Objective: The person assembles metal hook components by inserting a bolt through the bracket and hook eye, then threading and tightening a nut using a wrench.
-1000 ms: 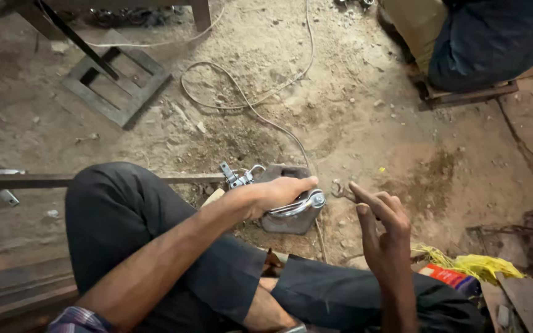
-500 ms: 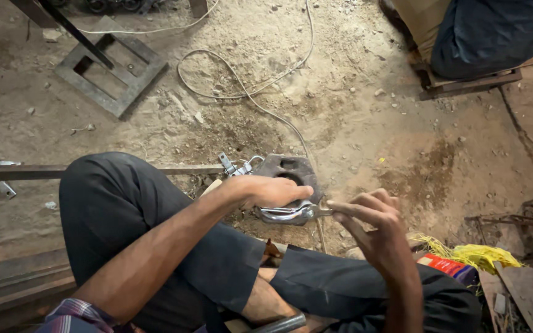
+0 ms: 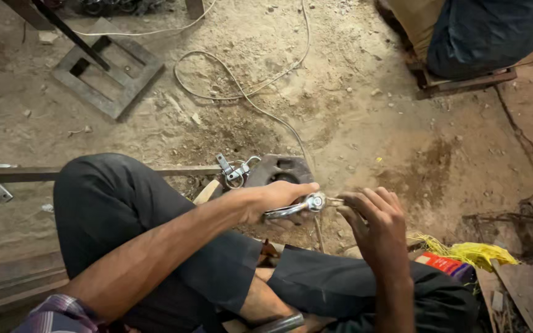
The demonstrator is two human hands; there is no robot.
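Left hand point(image 3: 272, 200) is clamped around the shiny curved chrome metal bracket point(image 3: 291, 209) above the rusty iron block point(image 3: 282, 169), and the right hand's point(image 3: 374, 222) fingers, spread open a second ago, have now closed onto its round end.

**One small red packet, lower right**

A flat red packet point(image 3: 444, 264) with pale print lies on the dirt floor point(image 3: 353, 105) at the lower right of the frame, partly tucked behind a dark trouser leg, just beside a bundle of yellow string point(image 3: 473, 251). No signs or screens show.
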